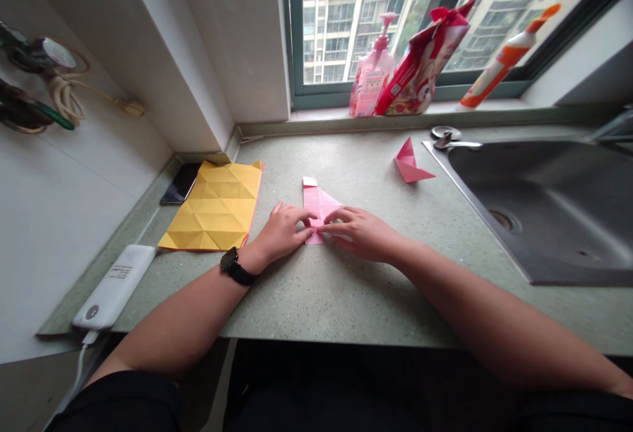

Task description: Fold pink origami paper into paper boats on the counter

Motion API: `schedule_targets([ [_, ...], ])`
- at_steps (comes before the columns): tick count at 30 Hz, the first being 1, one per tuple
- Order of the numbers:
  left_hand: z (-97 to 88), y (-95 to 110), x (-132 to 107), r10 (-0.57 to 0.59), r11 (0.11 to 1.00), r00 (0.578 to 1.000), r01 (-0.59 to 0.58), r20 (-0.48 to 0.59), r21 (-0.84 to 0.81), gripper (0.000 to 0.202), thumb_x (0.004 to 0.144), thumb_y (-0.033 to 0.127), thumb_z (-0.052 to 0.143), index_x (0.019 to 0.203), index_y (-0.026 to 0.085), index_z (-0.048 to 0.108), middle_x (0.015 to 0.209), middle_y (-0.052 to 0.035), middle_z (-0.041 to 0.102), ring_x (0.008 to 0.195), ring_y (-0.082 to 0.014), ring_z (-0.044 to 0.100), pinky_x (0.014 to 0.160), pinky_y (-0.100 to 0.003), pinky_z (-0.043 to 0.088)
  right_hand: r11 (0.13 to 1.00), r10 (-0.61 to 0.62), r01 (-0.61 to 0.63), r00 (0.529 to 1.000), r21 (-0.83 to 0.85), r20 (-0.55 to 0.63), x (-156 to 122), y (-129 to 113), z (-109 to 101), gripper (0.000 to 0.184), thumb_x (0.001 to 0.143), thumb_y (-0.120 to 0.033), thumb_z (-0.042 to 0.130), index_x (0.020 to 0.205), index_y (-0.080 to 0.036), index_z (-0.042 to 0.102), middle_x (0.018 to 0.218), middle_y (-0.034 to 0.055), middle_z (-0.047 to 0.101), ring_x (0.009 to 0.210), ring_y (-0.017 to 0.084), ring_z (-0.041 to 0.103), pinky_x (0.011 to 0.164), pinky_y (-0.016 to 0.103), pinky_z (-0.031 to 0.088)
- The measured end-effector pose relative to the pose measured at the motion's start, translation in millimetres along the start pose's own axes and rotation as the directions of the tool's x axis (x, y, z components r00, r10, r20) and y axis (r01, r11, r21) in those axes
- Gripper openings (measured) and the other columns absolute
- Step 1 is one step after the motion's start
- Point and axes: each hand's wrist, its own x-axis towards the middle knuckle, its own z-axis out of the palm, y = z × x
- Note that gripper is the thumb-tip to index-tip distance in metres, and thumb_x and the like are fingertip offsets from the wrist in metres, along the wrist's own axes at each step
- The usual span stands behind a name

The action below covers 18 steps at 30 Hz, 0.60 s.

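A partly folded sheet of pink origami paper (320, 201) lies on the countertop in front of me. My left hand (283, 229), below a black wristwatch (235, 266), pinches its near part from the left. From the right, my right hand (363, 233) has its fingertips closed on the same near part, close to the left fingertips. The fingers hide some of the folds there. A white-backed flap stands out at the paper's far left corner. Farther right, a folded pink paper boat-like shape (411, 165) rests on the counter near the sink.
Creased yellow paper (217, 208) lies left of my hands, partly over a dark phone (179, 185). A white power bank (115, 287) with a cable sits near the left edge. The steel sink (554, 214) is right. A pink pump bottle (372, 82), red bag (425, 62) and orange-white bottle (504, 62) line the windowsill.
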Motion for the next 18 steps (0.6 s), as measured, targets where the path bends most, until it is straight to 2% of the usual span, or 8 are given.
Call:
schedule_targets([
  [5, 1.7, -2.1, -0.8, 0.039, 0.999, 0.999, -0.039, -0.014, 0.032, 0.026, 0.101, 0.021, 0.071, 0.125, 0.028, 0.076, 0.121, -0.0029, 0.082, 0.122, -0.0258, 0.072, 0.134, -0.064, 0.025, 0.999, 0.013, -0.013, 1.0, -0.05, -0.006, 0.7, -2.4, 3.5, 0.036, 0.102, -0.022, 0.071, 0.135, -0.032, 0.08, 0.129, 0.0114, 0.076, 0.114, 0.029, 0.07, 0.101, 0.048, 0.057],
  [10, 1.0, -3.9, -0.8, 0.156, 0.984, 0.988, -0.153, -0.024, 0.094, 0.021, 0.106, 0.022, 0.064, 0.123, 0.026, 0.076, 0.136, -0.0076, 0.076, 0.128, -0.0259, 0.068, 0.132, -0.062, 0.031, 0.997, 0.021, -0.023, 0.999, -0.08, -0.024, 1.3, -5.1, 6.9, 0.035, 0.103, -0.024, 0.071, 0.136, -0.033, 0.079, 0.132, 0.0111, 0.075, 0.119, 0.031, 0.068, 0.104, 0.05, 0.057],
  [14, -1.8, -4.3, -1.4, 0.225, 0.964, 0.974, -0.225, 0.017, 0.143, 0.022, 0.106, 0.019, 0.064, 0.121, 0.028, 0.077, 0.136, -0.0066, 0.075, 0.131, -0.0253, 0.067, 0.134, -0.062, 0.028, 0.996, 0.032, -0.035, 0.999, -0.085, -0.037, 2.3, -4.4, 9.3, 0.035, 0.103, -0.025, 0.072, 0.136, -0.034, 0.079, 0.139, 0.0097, 0.074, 0.13, 0.032, 0.065, 0.108, 0.051, 0.055],
  [18, -6.1, -2.4, -2.5, 0.243, 0.954, 0.968, -0.251, 0.068, 0.164, 0.024, 0.108, 0.019, 0.061, 0.124, 0.028, 0.077, 0.134, -0.0062, 0.076, 0.128, -0.025, 0.068, 0.132, -0.06, 0.03, 0.996, 0.046, -0.047, 0.999, -0.073, -0.02, 3.2, -2.8, 9.8, 0.033, 0.106, -0.025, 0.068, 0.136, -0.033, 0.08, 0.14, 0.0088, 0.075, 0.127, 0.03, 0.068, 0.108, 0.05, 0.056],
])
